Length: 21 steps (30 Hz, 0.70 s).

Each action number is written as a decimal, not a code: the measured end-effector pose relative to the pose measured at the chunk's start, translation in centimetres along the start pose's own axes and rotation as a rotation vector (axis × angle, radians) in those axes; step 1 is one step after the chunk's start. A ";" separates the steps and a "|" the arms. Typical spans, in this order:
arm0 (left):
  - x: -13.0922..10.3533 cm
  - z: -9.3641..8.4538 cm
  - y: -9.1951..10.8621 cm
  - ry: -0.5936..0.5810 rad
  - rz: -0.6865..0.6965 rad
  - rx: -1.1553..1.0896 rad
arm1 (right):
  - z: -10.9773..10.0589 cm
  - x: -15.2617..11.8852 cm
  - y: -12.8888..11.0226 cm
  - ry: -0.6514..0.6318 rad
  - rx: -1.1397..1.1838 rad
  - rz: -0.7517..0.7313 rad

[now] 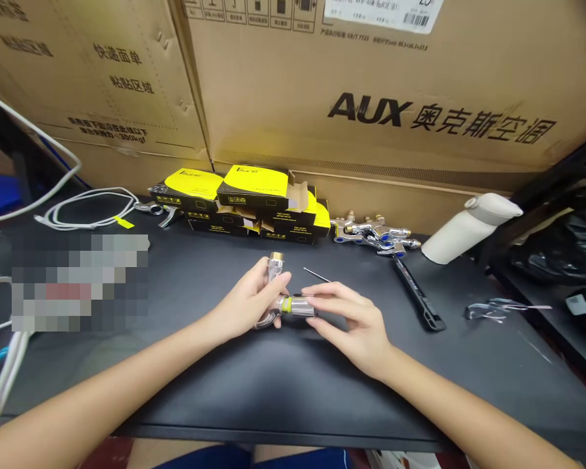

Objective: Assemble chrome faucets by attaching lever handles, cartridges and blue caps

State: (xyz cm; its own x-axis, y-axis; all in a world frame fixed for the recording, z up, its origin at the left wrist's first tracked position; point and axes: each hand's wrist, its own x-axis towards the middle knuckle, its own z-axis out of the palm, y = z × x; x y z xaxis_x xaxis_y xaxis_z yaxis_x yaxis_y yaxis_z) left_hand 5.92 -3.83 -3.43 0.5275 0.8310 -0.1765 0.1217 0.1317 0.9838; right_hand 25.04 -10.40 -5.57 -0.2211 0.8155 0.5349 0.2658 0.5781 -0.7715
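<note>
Silver tap sits in both hands, held over the middle of the worktop, near its front edge. It has a brass end that points up and away, a short tube that points to the right, and a yellow-green band around the tube. The work on this one looks partway along to me, as both hands are busy with it. The band is already on, but I cannot tell if the tube is tight or loose, so I cannot say how much is left. More shiny metal parts lie in a heap at the back, and yellow and black boxes stand in a stack beside them, one with its end flap out. The left grip is curled snugly around the body of the tap, with the thumb across the top. The right grip has only a small gap, with fingers on top of the tube's far end and the thumb below, so it seems to pinch it lightly. A thin rod pokes out behind the right fingers, and I cannot see its near end. Off to the right lie a long black tool and clear glasses.
</note>
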 end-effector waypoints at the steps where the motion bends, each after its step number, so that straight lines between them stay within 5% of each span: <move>1: -0.1 0.1 0.0 -0.013 -0.001 -0.003 | 0.0 0.0 0.0 -0.011 -0.027 -0.028; 4: -0.5 0.2 0.2 -0.066 -0.015 -0.057 | -0.1 0.1 0.3 0.026 0.011 0.042; 10: -0.8 0.2 -0.7 -0.194 0.139 -0.080 | -0.1 0.2 0.5 0.056 0.278 0.503; 16: -0.6 0.5 -0.9 -0.197 0.006 -0.055 | 0.1 -0.2 0.0 -0.072 0.155 0.498; 21: -0.4 0.3 0.1 -0.138 -0.097 -0.066 | 0.3 -0.5 0.4 -0.070 -0.052 0.252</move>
State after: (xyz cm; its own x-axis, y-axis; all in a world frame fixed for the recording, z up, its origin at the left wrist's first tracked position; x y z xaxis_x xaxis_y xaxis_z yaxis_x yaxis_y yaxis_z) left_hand 6.00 -4.31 -3.25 0.6268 0.7314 -0.2687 0.1247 0.2462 0.9612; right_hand 24.97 -10.59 -6.22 -0.2060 0.9310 0.3013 0.3682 0.3590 -0.8576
